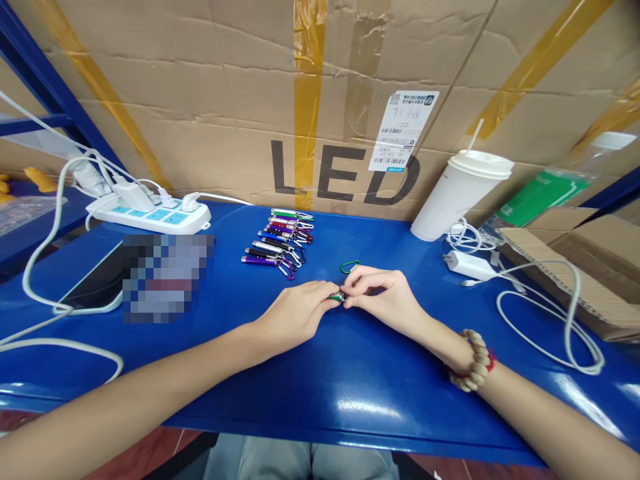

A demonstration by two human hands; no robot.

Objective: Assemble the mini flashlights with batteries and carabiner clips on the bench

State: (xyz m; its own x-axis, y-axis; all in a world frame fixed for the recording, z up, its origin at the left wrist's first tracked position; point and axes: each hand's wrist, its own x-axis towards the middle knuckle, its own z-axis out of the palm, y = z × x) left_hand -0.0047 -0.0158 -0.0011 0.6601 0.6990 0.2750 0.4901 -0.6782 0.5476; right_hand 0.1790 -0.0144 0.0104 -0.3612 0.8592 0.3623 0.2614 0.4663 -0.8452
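Over the middle of the blue table, my left hand [295, 313] is closed around a small green flashlight [338, 297], most of which its fingers hide. At the flashlight's right end, the thumb and fingertips of my right hand [380, 293] pinch it. A green carabiner clip [349, 267] shows just above the right fingertips; whether it is joined to the flashlight is hidden. Beyond my hands lies a column of several keychain flashlights [270, 245] in purple, black, silver, blue, red and green, each with a carabiner at its right end.
A white power strip [150, 215] with plugs and cables lies at the left, near a phone [100, 277]. To the right stand a tilted white cup [445, 193], a charger [470, 265] with cable and an open cardboard box [565, 280]. A large carton [225, 87] walls off the back.
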